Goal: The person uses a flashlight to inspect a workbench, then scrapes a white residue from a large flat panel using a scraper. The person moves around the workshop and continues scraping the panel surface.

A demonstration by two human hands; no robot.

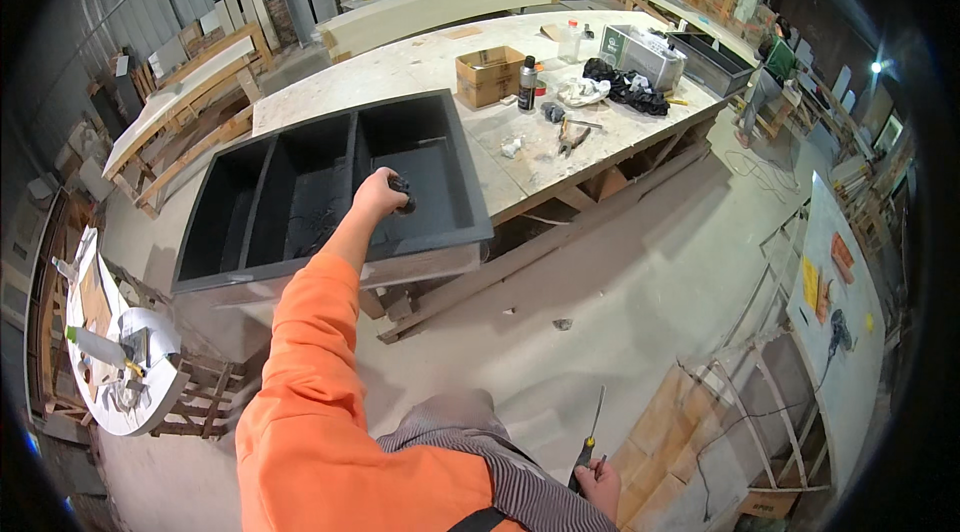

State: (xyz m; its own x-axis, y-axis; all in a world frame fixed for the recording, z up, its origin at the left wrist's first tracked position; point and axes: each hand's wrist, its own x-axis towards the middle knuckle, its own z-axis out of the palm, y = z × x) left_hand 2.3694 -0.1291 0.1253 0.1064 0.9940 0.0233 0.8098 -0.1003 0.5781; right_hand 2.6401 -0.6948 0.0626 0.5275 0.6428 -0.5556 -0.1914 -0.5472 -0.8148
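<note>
Because the left hand (381,194) is stretched far out over the black three-compartment tray (330,187) at the near end of the workbench (520,147), clenched round a small dark object (402,194) that cannot be made out, a smear or a knock against the tray's dark coated wall could be caused by any slip. The tray is seen as matt black, shallow and divided by two partitions. A screwdriver (590,437) is gripped in the right hand (600,482), held low beside the body, where its point could be caught on clothing.
</note>
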